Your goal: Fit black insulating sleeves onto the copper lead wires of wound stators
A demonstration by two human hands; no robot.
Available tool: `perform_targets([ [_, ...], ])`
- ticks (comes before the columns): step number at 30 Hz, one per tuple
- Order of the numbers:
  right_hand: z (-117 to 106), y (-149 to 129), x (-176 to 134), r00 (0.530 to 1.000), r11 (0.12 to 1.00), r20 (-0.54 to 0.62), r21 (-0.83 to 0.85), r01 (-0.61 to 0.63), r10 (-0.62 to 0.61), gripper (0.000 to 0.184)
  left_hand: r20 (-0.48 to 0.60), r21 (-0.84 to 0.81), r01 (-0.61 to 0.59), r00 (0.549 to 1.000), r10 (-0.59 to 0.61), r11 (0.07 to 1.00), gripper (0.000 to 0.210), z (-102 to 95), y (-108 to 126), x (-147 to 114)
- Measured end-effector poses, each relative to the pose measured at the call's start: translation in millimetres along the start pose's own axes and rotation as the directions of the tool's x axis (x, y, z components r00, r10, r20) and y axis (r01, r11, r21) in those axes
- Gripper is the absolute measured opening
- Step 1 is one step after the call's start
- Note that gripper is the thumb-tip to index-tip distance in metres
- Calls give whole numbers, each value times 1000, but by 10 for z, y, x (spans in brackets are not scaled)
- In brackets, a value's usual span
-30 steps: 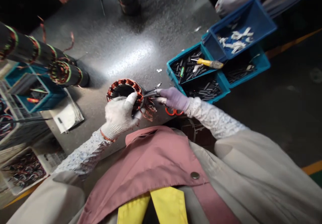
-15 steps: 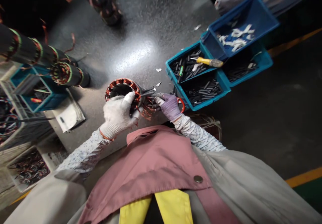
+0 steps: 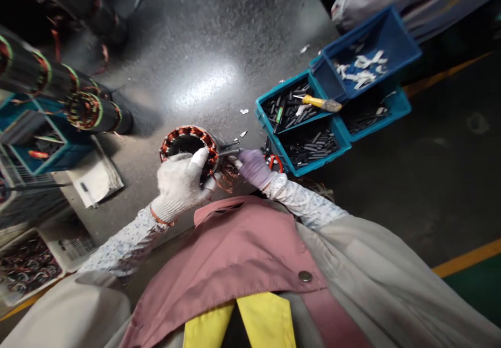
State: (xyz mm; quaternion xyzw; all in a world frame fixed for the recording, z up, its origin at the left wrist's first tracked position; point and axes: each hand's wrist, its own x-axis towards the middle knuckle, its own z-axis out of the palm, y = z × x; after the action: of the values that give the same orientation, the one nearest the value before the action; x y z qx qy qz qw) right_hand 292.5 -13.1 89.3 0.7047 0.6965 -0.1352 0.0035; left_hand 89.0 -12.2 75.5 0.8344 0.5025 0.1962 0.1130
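White knit-gloved left hand [image 3: 182, 182], half-closed, holds hollow copper-wound cylindrical ring [image 3: 209, 142], thumb over rim, on grey speckled tabletop [image 3: 195, 35]; purple-gloved right hand [image 3: 254, 168], fingers bent, at slim dark tubes [image 3: 229, 153], grip unclear.

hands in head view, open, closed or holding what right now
Left hand: holding the copper-wound ring by its near side.
Right hand: at the dark tubes beside it; whether closed on them cannot be told.
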Motion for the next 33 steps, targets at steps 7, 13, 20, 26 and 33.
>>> perform_targets([
  [7, -107, 84, 184, 992, 970, -24, 211, 125, -122, 28, -89, 65, 146, 986, -140, 987, 63, -27, -80, 14],
  [13, -638, 1353, -339, 961, 922, -85, -269, -278, 265, 35, -83, 10, 191, 978, -189, 982, 63, -51, -49, 17],
  [20, -632, 1613, -225, 944, 765, 101, -615, -190, 315, 37, -98, 39, 176, 980, -172, 984, 62, -77, -15, 18],
  [26, -616, 1544, -243, 953, 785, -3, -566, -252, 303, 34, -92, 32, 138, 987, -134, 990, 61, -34, -9, 14],
  [33, -1053, 1644, -447, 893, 822, -311, -373, -430, 326, 37, -111, 15, 91, 990, -88, 996, 61, 2, -59, 25],
])
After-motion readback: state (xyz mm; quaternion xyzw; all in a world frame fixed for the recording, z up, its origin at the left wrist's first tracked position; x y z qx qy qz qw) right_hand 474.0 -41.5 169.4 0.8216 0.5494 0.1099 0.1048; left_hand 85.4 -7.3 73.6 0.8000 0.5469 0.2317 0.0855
